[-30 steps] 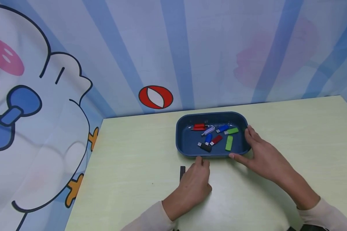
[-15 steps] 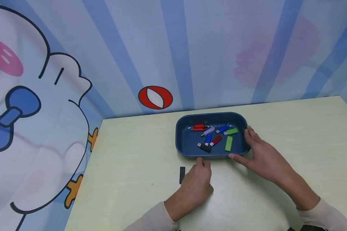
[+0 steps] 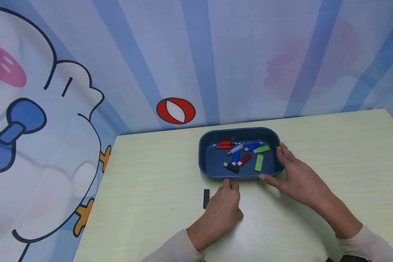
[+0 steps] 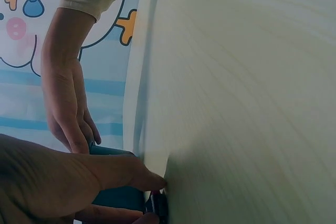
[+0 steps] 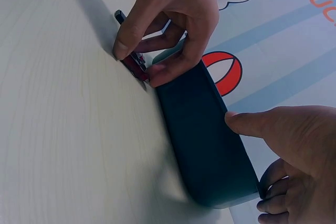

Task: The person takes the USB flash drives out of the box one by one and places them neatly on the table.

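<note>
My left hand point(image 3: 221, 211) is low on the table just in front of a dark blue tray point(image 3: 201, 165). In the right wrist view its thumb and fingers pinch a dark red USB stick point(image 5: 135, 69) close to the tabletop; from above, the hand hides this stick. A black USB stick point(image 3: 206, 198) lies on the table left of that hand. My right hand point(image 3: 299, 178) holds the tray's near right corner, thumb at the front rim and fingers along the right end. Inside the tray lie several USB sticks, including a black one point(image 3: 231, 167) and a green one point(image 3: 258, 163).
The pale wooden table point(image 3: 150, 182) extends on both sides of the tray. Behind it stands a printed blue-striped backdrop point(image 3: 235, 72) with cartoon figures, which also covers the left side.
My left hand has shifted slightly right, so more of the loose black USB stick shows beside it. The right hand and the tray stay almost in place.
</note>
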Demonstrator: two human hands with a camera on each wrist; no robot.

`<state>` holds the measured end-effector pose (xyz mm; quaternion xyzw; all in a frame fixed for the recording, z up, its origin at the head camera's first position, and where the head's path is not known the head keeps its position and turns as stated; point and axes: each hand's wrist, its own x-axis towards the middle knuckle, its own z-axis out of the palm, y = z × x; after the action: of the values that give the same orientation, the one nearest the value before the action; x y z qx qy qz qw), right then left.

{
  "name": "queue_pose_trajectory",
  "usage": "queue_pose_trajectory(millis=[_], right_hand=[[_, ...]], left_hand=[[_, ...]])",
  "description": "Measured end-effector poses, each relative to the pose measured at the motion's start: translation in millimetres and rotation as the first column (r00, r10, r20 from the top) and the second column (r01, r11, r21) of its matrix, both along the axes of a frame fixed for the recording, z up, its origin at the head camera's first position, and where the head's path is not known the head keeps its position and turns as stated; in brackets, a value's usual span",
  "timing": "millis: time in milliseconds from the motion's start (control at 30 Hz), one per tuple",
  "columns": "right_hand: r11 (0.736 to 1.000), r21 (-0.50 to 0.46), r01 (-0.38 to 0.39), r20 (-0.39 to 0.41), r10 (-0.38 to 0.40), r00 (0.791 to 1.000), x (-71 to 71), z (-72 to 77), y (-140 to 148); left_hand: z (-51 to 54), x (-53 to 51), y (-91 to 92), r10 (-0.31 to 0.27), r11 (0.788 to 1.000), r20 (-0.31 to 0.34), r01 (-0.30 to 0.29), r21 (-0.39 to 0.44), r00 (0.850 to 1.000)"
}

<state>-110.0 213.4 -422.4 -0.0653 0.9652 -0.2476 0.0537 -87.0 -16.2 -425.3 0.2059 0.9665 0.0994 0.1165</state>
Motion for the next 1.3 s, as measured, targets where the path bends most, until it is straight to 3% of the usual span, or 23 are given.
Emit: queue_pose_trajectory(millis=[133, 467, 833, 1067, 1200, 1300], right_hand=[[1.000, 0.002, -0.001, 0.001, 0.001, 1.000, 0.3, -0.2, -1], [1.000, 0.003, -0.002, 0.002, 0.002, 1.000, 1.2, 0.0, -3], [1.000, 0.010, -0.011, 0.001, 0.011, 1.000, 1.5, 0.6, -5], [1.000, 0.011, -0.013, 0.014, 0.013, 1.000, 1.0, 1.1, -5], [1.000, 0.014, -0.014, 0.024, 0.013, 1.000, 0.3, 1.9, -4], [1.000, 0.019, -0.013, 0.026, 0.012, 1.000, -0.5, 3.5, -1]], left_hand=[[-0.9, 0.3, 0.4, 0.017, 1.000, 0.018, -0.017, -0.005, 1.000], [-5.1, 3.1, 2.5, 0.026, 0.999, -0.041, -0.027, -0.032, 0.999], [-0.1, 5.7, 1.3, 0.039, 0.998, -0.024, -0.040, -0.055, 0.999], [25.0, 1.8, -5.3, 0.069, 0.997, 0.017, -0.068, -0.033, 0.997], [43.9, -10.1, -11.6, 0.088, 0.994, 0.023, -0.089, 0.056, 0.996], [55.4, -21.3, -14.5, 0.089, 0.988, -0.006, -0.088, 0.128, 0.996]])
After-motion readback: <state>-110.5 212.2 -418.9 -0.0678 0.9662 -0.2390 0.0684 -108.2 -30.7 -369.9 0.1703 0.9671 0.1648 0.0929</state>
